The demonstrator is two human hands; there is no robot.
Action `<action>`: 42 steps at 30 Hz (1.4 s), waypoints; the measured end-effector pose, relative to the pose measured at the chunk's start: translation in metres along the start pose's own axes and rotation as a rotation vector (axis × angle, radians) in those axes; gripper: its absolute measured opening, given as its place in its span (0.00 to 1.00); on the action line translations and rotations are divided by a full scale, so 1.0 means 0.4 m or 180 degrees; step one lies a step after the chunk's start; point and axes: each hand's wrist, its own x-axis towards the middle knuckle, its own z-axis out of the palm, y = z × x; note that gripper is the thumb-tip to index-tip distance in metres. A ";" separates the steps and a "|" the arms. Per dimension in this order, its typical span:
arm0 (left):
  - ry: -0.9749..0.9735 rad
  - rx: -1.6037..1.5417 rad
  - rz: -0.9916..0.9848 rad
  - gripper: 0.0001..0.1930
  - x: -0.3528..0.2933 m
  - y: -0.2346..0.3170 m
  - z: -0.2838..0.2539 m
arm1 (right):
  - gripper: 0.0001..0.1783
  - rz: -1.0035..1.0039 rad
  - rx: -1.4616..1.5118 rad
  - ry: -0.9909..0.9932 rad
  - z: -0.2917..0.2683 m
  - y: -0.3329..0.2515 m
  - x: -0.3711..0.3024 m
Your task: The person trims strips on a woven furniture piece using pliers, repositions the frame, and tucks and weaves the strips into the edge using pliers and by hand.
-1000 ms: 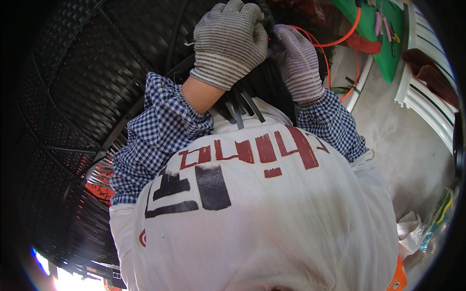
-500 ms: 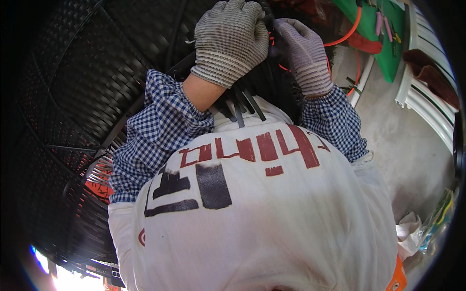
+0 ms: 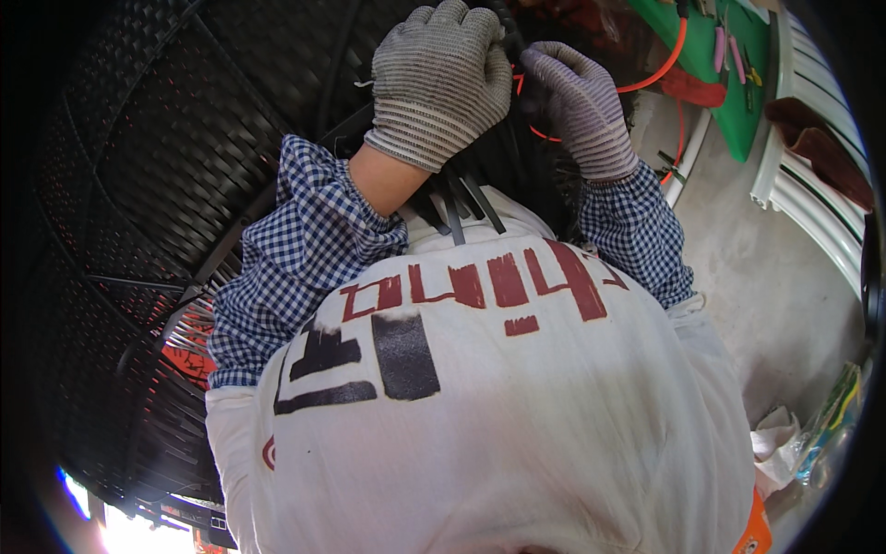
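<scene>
My left hand (image 3: 441, 78), in a grey-striped knit glove, lies knuckles up against a large piece of black wicker weaving (image 3: 249, 69). Its fingers are curled in, and whatever they grip is hidden. Close by on the right is my right hand (image 3: 583, 106), gloved alike, with thumb and fingers bent together in a pinch. What it pinches, if anything, is too dark to make out. Loose flat black strips (image 3: 480, 203) hang below the left wrist, their ends lying over my white apron (image 3: 517, 397).
An orange hose (image 3: 669, 60) curves past my right hand. Beyond it, pink-handled tools (image 3: 729, 51) rest on a green sheet (image 3: 752, 111). White metal tubing (image 3: 817, 212) with a brown cloth (image 3: 817, 148) stands at right. Plastic-wrapped stuff (image 3: 826, 434) lies lower right on the floor.
My right hand has shifted slightly down and to the right, a little farther from the left. My left hand stays nearly in place, still curled at the weaving.
</scene>
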 end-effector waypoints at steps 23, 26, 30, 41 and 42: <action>0.0029 0.0014 0.0013 0.05 0.005 0.000 0.000 | 0.16 -0.0200 -0.0228 0.0272 0.027 0.000 -0.016; 0.0008 0.0040 -0.0006 0.05 0.006 0.000 0.000 | 0.16 -0.0184 -0.0183 0.0311 0.032 -0.006 -0.007; 0.0106 0.0004 -0.0022 0.05 0.007 0.007 -0.003 | 0.15 -0.0481 -0.0709 0.0348 0.030 -0.006 0.006; 0.0181 0.0150 0.0134 0.05 0.011 -0.007 0.038 | 0.12 -0.1459 -0.1122 0.0447 0.026 -0.023 0.053; 0.0370 0.0223 0.0211 0.06 0.015 -0.014 0.050 | 0.10 -0.1482 -0.1096 0.0620 0.019 -0.036 0.045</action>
